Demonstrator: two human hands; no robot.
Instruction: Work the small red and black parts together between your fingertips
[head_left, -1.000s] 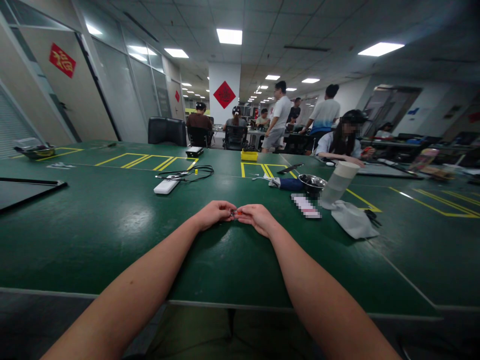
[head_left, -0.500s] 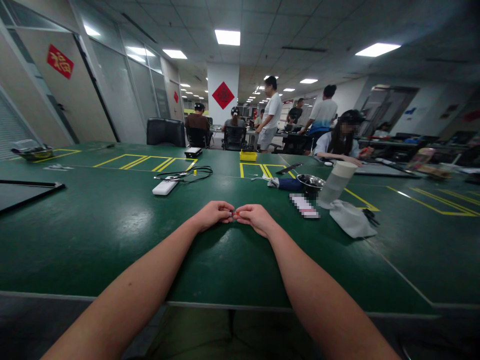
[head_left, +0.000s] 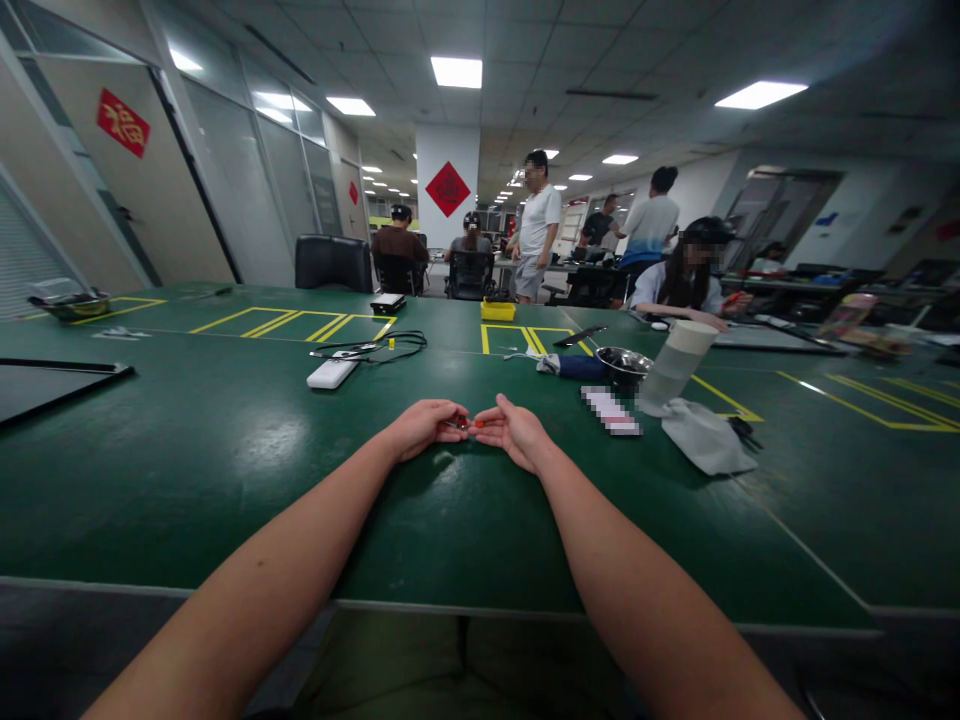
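Observation:
My left hand (head_left: 429, 428) is closed, its thumb and fingers pinching a small dark red and silvery item (head_left: 461, 423), too small to name. Facing it, my right hand (head_left: 511, 432) has its thumb raised and its fingers stretched toward the left fingertips. A small orange piece (head_left: 479, 424) lies against the right fingers. Both hands are just above the green table (head_left: 465, 530), with their fingertips nearly meeting.
Ahead on the left are a white power bank (head_left: 332, 371) and black cables (head_left: 405, 343). To the right are a phone (head_left: 611, 411), metal bowl (head_left: 624, 368), clear container (head_left: 675, 366) and white pouch (head_left: 707, 438). A person (head_left: 686, 275) sits across the table.
My right thumb has lifted away from its fingers, opening that hand and showing the orange piece. The left hand keeps its pinch. In the background, a standing person has turned.

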